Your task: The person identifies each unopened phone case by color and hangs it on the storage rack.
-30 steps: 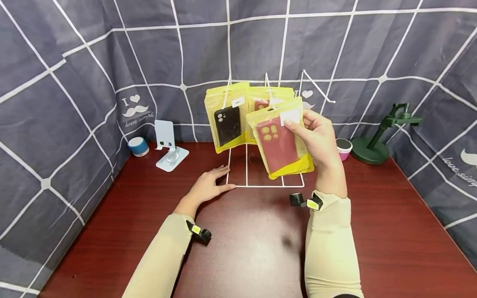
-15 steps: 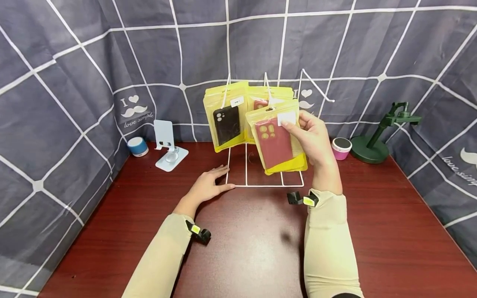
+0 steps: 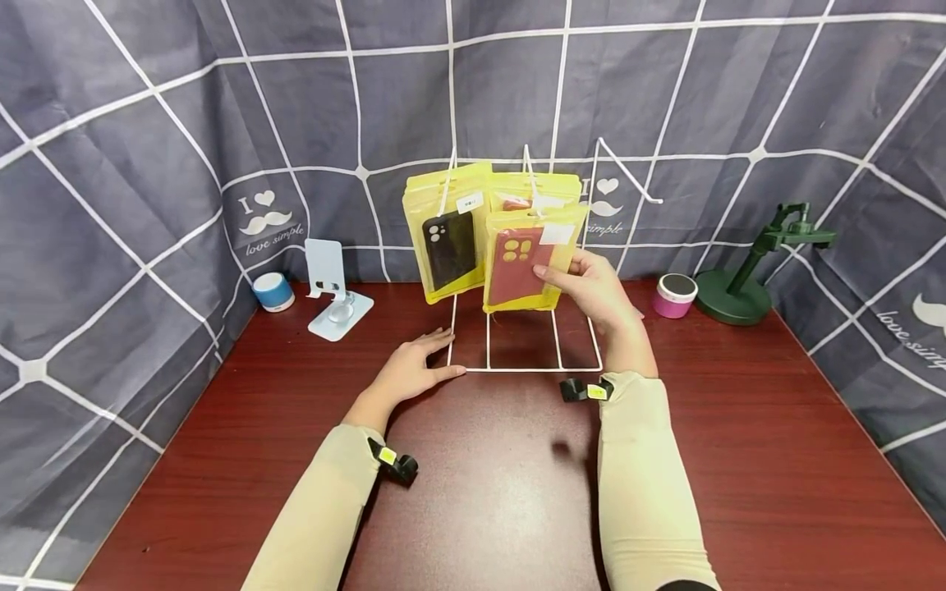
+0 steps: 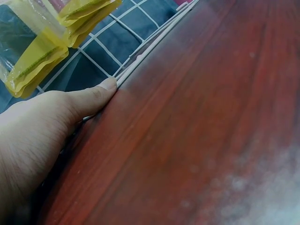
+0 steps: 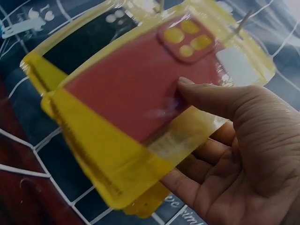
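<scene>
My right hand (image 3: 597, 291) pinches a yellow-edged packet with a red phone case (image 3: 512, 279) by its right side, thumb in front and fingers behind. The packet hangs at the middle hook of a white wire display rack (image 3: 539, 370); the hook's tip shows at its top edge. More packaging, partly hidden, lies behind it. To its left, a packet with a black phone case (image 3: 449, 249) hangs from the left hook. My left hand (image 3: 406, 371) rests at the rack's front left corner, fingers extended, its thumb (image 4: 96, 97) touching the base wire.
The rack's right hook (image 3: 628, 171) bears no packet. On the left of the table (image 3: 473, 492) stand a blue round speaker (image 3: 273, 292) and a pale phone stand (image 3: 336, 300). A pink speaker (image 3: 674, 297) and a green stand (image 3: 739, 287) are on the right. Grey cloth hangs behind.
My right hand has moved left and down, and its grip is lower on the packet. The red-case packet has swung left and hangs straighter at the middle hook. My left hand has stayed put.
</scene>
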Demonstrator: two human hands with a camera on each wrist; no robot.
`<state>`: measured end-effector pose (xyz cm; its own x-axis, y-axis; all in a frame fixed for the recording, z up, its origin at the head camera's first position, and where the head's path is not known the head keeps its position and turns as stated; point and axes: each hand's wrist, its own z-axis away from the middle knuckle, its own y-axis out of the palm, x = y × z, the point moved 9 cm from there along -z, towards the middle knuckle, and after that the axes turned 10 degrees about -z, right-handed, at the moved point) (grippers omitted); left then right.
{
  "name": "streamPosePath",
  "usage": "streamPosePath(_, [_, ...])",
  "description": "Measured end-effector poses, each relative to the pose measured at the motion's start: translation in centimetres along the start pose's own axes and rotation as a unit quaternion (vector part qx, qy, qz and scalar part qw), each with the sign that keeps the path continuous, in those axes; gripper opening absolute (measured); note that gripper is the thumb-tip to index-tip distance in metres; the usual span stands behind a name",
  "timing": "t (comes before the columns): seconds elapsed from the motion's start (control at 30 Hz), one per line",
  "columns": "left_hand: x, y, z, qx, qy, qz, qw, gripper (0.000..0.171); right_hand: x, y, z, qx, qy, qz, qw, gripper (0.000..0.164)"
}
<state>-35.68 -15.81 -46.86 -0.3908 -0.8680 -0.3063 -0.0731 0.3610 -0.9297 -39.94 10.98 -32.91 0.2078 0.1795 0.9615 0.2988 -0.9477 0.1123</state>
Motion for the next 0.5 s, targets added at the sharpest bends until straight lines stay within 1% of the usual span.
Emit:
streamPosePath(0.13, [0.0,0.0,0.0,0.001,0.001,-0.001,1.0,0.085,-0.6,-0.3,-0.3,-0.017,-0.001,0.026,1.0,0.039])
streamPosePath(0.37, [0.1,0.1,-0.2,0.004,-0.001,0.0,1.0,0.086,-0.7,-0.9,-0.5,-0.071,-0.005,0.02,0.997,0.042])
streamPosePath(0.5, [0.2,0.2,-0.2,0.007,-0.004,-0.002,1.0,0.086,-0.8,-1.1,-0.6,-0.089,-0.003,0.018,0.996,0.045])
